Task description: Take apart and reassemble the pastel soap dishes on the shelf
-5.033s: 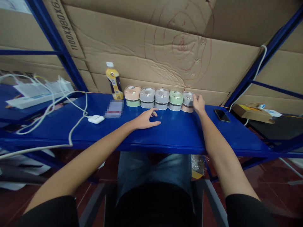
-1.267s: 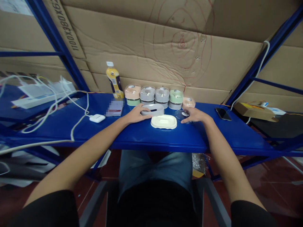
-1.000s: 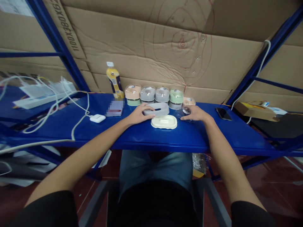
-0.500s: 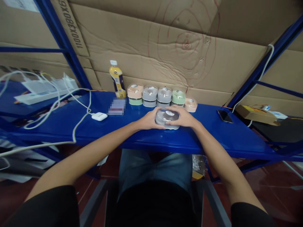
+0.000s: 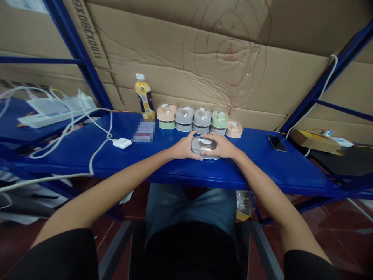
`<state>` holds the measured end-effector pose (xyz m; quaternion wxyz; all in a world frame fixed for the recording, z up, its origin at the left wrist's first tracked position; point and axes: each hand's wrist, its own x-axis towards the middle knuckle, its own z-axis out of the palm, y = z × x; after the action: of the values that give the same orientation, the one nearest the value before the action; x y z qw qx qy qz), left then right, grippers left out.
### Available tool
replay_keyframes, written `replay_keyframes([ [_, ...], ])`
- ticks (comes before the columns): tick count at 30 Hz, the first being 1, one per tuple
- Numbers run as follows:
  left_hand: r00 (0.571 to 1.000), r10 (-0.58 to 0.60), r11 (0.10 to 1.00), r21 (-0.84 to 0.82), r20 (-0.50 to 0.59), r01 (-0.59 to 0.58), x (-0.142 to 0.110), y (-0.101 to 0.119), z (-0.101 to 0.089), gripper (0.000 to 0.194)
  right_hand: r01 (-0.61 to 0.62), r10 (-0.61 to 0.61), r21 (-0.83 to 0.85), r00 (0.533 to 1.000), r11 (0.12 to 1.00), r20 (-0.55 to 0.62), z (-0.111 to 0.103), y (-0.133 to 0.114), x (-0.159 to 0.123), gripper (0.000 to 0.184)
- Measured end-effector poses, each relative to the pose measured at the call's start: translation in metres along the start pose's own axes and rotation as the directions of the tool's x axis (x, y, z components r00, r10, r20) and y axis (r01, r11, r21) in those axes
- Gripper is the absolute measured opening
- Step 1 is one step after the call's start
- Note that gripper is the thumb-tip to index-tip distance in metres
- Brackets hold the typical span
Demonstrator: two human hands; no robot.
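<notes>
A small grey lidded container (image 5: 204, 147) with a clear top stands on the blue shelf (image 5: 163, 163) in front of me. My left hand (image 5: 183, 147) wraps its left side and my right hand (image 5: 222, 145) wraps its right side, both closed on it. Behind it, a row of similar stacked containers lines the cardboard wall: peach over green (image 5: 166, 116), two grey ones (image 5: 184, 118) (image 5: 202, 119), a green one (image 5: 219, 121), and a low peach one (image 5: 234, 129).
A yellow bottle (image 5: 144, 98) stands left of the row. A blurred card (image 5: 142, 132) and a white charger (image 5: 122, 143) with its cable lie on the left. A phone (image 5: 276, 142) lies at right, beside a cardboard box (image 5: 313, 140). A power strip (image 5: 55, 111) sits far left.
Earlier the grey ring, cream base and clear lid lay apart on the shelf. Both hands brought them together into one container and now clasp it, the lid lower than half a second ago.
</notes>
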<state>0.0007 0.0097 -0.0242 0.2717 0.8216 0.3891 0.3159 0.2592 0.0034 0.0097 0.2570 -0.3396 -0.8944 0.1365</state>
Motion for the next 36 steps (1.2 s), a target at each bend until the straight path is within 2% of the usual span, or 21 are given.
replay_keyframes([
  [4, 1.000, 0.009, 1.000, 0.028, 0.012, -0.010, -0.002, 0.002, -0.001, 0.146, -0.012, 0.013, -0.044, 1.000, 0.999, 0.021, 0.001, -0.001, -0.005, 0.089],
  [7, 0.999, 0.032, 0.998, 0.058, 0.008, -0.033, -0.005, 0.002, -0.001, 0.138, -0.044, 0.051, -0.119, 0.997, 0.992, 0.055, -0.005, -0.006, -0.022, 0.094],
  [9, 0.998, 0.055, 0.996, 0.072, 0.012, -0.056, -0.006, 0.001, -0.001, 0.128, -0.097, 0.110, -0.196, 0.993, 0.976, 0.053, -0.013, -0.010, -0.042, 0.096],
  [12, 0.996, 0.081, 0.992, 0.097, 0.026, -0.083, -0.006, 0.000, -0.001, 0.114, -0.245, 0.258, -0.341, 0.966, 0.908, -0.007, -0.030, -0.015, -0.086, 0.095],
  [15, 0.996, 0.083, 0.988, 0.126, 0.032, -0.086, -0.006, -0.001, -0.001, 0.104, -0.446, 0.438, -0.485, 0.888, 0.752, -0.139, -0.051, -0.015, -0.135, 0.090],
  [17, 0.996, 0.081, 0.987, 0.139, 0.036, -0.086, -0.006, -0.001, -0.001, 0.099, -0.588, 0.560, -0.545, 0.792, 0.597, -0.241, -0.065, -0.009, -0.158, 0.087],
  [19, 0.996, 0.080, 0.985, 0.150, 0.043, -0.085, -0.006, -0.001, -0.001, 0.097, -0.706, 0.660, -0.544, 0.676, 0.452, -0.329, -0.076, 0.003, -0.167, 0.090],
  [22, 0.996, 0.079, 0.984, 0.156, 0.049, -0.086, -0.006, -0.001, -0.002, 0.094, -0.806, 0.748, -0.493, 0.540, 0.327, -0.386, -0.088, 0.030, -0.154, 0.091],
  [26, 0.995, 0.082, 0.984, 0.152, 0.059, -0.090, -0.006, 0.000, -0.003, 0.092, -0.872, 0.809, -0.402, 0.438, 0.277, -0.392, -0.097, 0.071, -0.106, 0.089],
  [28, 0.995, 0.075, 0.984, 0.156, 0.063, -0.084, -0.006, 0.001, -0.003, 0.092, -0.890, 0.818, -0.363, 0.415, 0.274, -0.399, -0.099, 0.087, -0.084, 0.086],
  [31, 0.996, 0.064, 0.985, 0.156, 0.069, -0.074, -0.007, 0.003, -0.004, 0.090, -0.888, 0.828, -0.343, 0.426, 0.305, -0.366, -0.099, 0.101, -0.062, 0.079],
  [34, 0.996, 0.058, 0.986, 0.152, 0.073, -0.069, -0.007, 0.004, -0.005, 0.089, -0.879, 0.810, -0.324, 0.458, 0.351, -0.365, -0.096, 0.104, -0.054, 0.082],
  [36, 0.995, 0.057, 0.986, 0.155, 0.075, -0.068, -0.007, 0.004, -0.005, 0.089, -0.885, 0.786, -0.315, 0.455, 0.344, -0.420, -0.094, 0.099, -0.053, 0.085],
])
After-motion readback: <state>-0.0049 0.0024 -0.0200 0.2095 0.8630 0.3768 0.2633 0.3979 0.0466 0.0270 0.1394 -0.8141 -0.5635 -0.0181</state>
